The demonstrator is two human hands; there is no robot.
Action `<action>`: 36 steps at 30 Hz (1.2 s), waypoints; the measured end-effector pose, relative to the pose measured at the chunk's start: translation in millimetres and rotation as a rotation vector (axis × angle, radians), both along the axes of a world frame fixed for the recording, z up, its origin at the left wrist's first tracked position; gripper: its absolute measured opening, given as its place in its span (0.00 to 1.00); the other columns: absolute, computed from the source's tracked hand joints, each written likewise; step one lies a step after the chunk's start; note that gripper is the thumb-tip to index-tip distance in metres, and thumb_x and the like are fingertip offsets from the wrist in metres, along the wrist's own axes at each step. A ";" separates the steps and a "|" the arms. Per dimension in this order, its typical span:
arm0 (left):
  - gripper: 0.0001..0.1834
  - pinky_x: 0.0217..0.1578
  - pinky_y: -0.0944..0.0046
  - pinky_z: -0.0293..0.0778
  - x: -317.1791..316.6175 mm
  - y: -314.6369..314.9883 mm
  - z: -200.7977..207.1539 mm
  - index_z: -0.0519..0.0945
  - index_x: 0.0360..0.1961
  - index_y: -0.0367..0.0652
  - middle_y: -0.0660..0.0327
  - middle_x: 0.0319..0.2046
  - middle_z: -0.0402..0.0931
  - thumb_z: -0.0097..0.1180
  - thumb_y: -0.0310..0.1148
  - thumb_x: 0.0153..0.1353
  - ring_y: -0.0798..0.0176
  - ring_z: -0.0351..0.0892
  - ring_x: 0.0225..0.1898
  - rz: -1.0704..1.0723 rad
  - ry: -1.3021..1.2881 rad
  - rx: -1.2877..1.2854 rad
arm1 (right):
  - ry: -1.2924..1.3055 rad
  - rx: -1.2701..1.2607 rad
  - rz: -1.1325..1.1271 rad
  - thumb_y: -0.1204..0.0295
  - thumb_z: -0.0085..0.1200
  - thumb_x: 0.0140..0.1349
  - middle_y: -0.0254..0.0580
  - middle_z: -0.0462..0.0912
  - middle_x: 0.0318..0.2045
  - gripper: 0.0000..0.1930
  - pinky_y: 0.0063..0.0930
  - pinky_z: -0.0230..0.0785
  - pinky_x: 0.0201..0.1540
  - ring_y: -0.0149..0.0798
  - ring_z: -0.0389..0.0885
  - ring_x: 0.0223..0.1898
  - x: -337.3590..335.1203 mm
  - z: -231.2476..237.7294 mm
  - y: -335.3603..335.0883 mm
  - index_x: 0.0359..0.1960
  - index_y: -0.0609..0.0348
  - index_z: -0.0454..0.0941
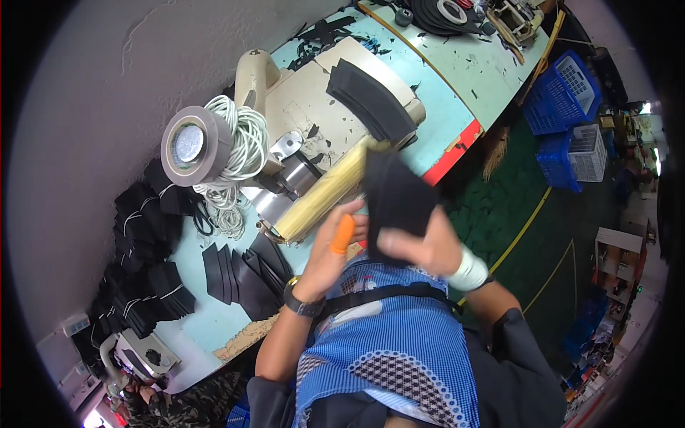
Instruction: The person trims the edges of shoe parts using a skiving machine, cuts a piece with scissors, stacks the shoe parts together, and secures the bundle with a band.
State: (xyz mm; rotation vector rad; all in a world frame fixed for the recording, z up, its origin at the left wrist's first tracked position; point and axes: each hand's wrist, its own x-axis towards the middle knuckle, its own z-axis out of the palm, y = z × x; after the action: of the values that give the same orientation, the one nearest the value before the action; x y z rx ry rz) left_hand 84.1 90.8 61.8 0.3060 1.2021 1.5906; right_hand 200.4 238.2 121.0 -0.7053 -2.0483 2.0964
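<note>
A stack of black, flat fabric-like pieces [399,192] is gripped in my right hand [424,246] in front of my body, slightly blurred. The thumb lies across its near face, and a white wrap circles that wrist. Beside the stack's left edge is my left hand [334,246], fingers apart, an orange finger cover on one digit. Whether its fingertips touch the stack, I cannot tell. Just beyond my hands is a bundle of yellow bristles or strands [325,189] along the beige sewing machine [300,107]. Another fanned stack of black pieces [371,100] lies on the machine's bed.
A grey tape roll [196,146] and coiled white cord [246,135] sit left of the machine. More black pieces [246,274] and tied black bundles [146,221] lie on the pale blue table [196,332]. Blue baskets [560,96] stand right. A co-worker's camouflage sleeve [193,399] shows lower left.
</note>
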 end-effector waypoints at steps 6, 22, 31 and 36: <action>0.18 0.51 0.63 0.73 8.1 -15.0 18.5 0.72 0.54 0.35 0.55 0.45 0.79 0.51 0.37 0.70 0.63 0.78 0.48 -0.205 0.108 -0.058 | -0.619 1.446 -0.041 0.61 0.66 0.51 0.62 0.73 0.43 0.40 0.45 0.73 0.48 0.58 0.74 0.46 -123.2 -41.9 82.0 0.58 0.75 0.58; 0.42 0.59 0.46 0.64 -32.9 -23.5 118.8 0.73 0.56 0.36 0.46 0.54 0.72 0.74 0.46 0.42 0.40 0.70 0.58 -0.241 1.449 -0.021 | -0.190 0.668 0.922 0.63 0.63 0.39 0.60 0.82 0.28 0.24 0.43 0.77 0.39 0.58 0.83 0.35 -63.0 11.4 46.7 0.37 0.67 0.78; 0.36 0.50 0.59 0.72 -0.1 -61.9 9.7 0.72 0.57 0.35 0.47 0.47 0.77 0.72 0.39 0.49 0.50 0.78 0.49 -0.455 0.581 -0.205 | -0.248 -0.275 0.373 0.64 0.58 0.65 0.35 0.81 0.35 0.17 0.24 0.71 0.43 0.24 0.76 0.39 10.8 -56.6 -12.0 0.47 0.66 0.77; 0.22 0.42 0.64 0.74 -10.9 -74.9 -44.8 0.79 0.46 0.31 0.53 0.39 0.83 0.68 0.37 0.56 0.63 0.81 0.39 -0.317 0.233 -0.401 | -0.470 0.039 -0.004 0.61 0.55 0.64 0.46 0.82 0.31 0.17 0.27 0.70 0.41 0.34 0.79 0.36 1.1 -138.3 -27.2 0.38 0.67 0.80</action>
State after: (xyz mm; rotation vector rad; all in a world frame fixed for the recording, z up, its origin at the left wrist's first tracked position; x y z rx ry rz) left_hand 73.2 15.9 17.0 0.4043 1.5348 1.0340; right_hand 201.5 211.0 -17.3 -1.2962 -2.2921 2.0254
